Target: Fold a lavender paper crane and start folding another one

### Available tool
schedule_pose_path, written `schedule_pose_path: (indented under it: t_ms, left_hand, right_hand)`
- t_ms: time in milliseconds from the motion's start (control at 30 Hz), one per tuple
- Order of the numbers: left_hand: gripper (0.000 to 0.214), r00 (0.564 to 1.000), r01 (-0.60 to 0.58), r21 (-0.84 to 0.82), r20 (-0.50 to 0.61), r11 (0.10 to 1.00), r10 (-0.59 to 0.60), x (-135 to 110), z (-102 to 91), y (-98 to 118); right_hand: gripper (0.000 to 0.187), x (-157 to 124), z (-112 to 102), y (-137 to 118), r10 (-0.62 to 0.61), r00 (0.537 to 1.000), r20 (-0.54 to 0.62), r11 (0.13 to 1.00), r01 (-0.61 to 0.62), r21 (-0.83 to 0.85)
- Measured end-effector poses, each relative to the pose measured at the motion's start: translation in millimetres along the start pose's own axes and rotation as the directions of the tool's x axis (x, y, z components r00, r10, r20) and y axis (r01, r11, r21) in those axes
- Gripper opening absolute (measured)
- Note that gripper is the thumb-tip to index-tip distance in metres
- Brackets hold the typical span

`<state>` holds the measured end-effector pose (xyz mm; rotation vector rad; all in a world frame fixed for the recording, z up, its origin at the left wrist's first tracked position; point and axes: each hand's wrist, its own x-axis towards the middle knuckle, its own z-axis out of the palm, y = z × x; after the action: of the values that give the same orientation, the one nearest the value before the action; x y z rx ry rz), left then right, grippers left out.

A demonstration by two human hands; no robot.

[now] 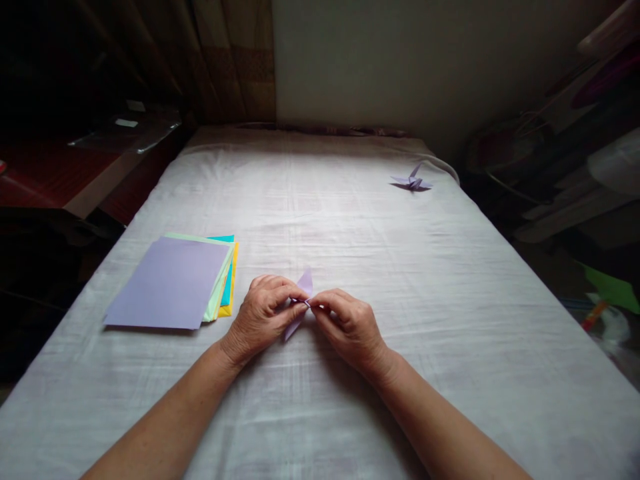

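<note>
A small, partly folded lilac paper piece (303, 293) is pinched between both hands low over a white cloth-covered surface (350, 220). My left hand (263, 317) grips its left side with thumb and fingers. My right hand (347, 327) pinches it from the right, fingertips meeting the left hand's at the fold. One pointed flap sticks up and another points down toward me. A stack of coloured paper sheets (173, 283), lilac on top, lies just left of my left hand.
A finished lilac paper crane (411, 181) sits far back on the right of the cloth. A dark wooden ledge (75, 173) runs along the left. Cluttered objects and a green sheet (613, 290) fill the right side.
</note>
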<state>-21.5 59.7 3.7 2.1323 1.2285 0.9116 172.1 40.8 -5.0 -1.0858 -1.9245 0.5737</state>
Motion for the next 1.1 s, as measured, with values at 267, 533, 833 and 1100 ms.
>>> schedule_pose_path:
  t_ms: [267, 533, 833, 1100]
  left_hand:
    - [0.007, 0.999, 0.037, -0.048, -0.005, 0.998, -0.038, 0.2, -1.0, 3.7]
    - [0.012, 0.999, 0.038, -0.091, -0.017, 0.995, -0.04, -1.1, -0.5, 0.3]
    - [0.019, 0.998, 0.062, -0.113, -0.005, 0.992, -0.063, -0.5, -1.4, -0.2]
    - [0.017, 0.999, 0.048, -0.135, 0.008, 0.99, -0.047, -0.4, -2.4, 0.4]
  right_hand:
    - [0.01, 1.9, 1.8, -3.3, 0.162, 0.987, -0.012, 0.982, -0.16, 0.101]
    - [0.011, 1.5, 1.6, -1.8, 0.122, 0.992, -0.014, 0.989, -0.121, 0.088]
    - [0.014, 1.8, -0.5, -0.4, 0.021, 1.0, 0.021, 0.999, -0.02, -0.037]
    - [0.01, 3.7, -3.1, 1.3, 0.031, 1.0, 0.002, 0.999, -0.031, 0.037]
